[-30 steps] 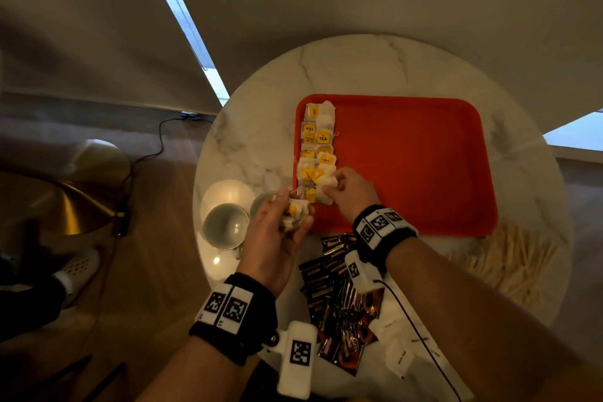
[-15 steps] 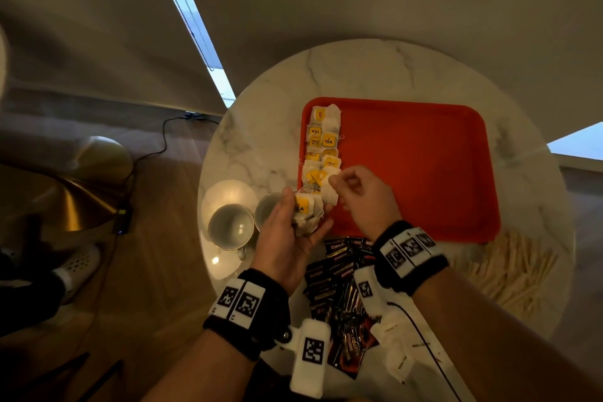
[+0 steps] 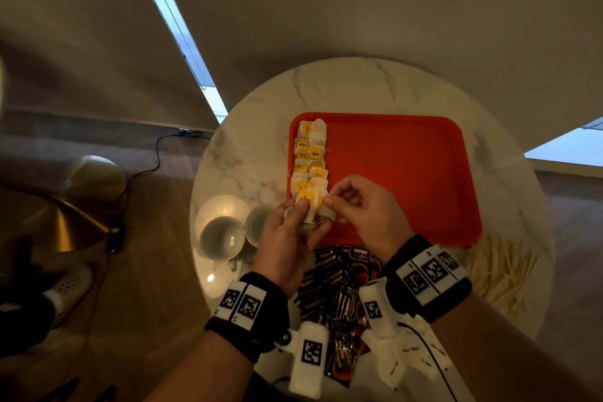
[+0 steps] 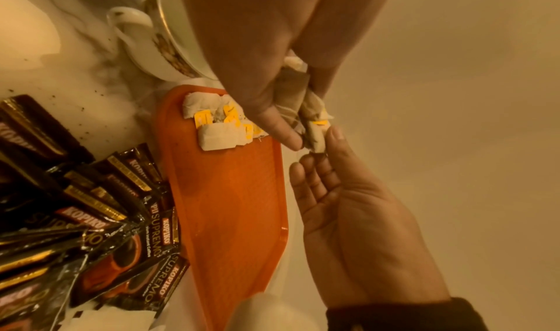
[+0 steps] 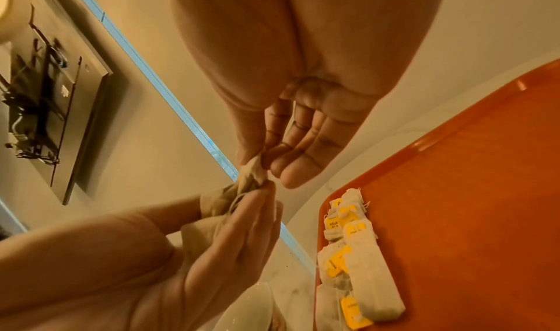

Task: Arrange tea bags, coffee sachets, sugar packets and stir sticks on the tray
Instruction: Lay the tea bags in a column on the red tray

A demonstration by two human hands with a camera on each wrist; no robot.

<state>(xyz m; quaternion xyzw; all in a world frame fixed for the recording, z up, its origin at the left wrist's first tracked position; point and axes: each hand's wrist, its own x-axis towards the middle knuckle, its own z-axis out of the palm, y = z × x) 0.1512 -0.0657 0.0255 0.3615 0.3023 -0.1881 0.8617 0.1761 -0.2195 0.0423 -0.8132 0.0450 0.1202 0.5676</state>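
Your left hand (image 3: 287,238) grips a bunch of tea bags (image 3: 308,210) at the red tray's (image 3: 408,173) near left corner; your right hand (image 3: 365,209) pinches one bag's edge.

A hotel-like room: round marble table (image 3: 248,153), teacups (image 3: 222,238), floor lamp (image 3: 65,222).

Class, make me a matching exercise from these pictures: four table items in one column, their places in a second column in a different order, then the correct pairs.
Items
1. row of tea bags
2. coffee sachets
3. stir sticks
4. bunch of tea bags

Places
A. on the table, near the tray's right corner
B. along the tray's left edge
C. held in the left hand
D. on the table, in front of the tray

Pairs: 1-B, 2-D, 3-A, 4-C
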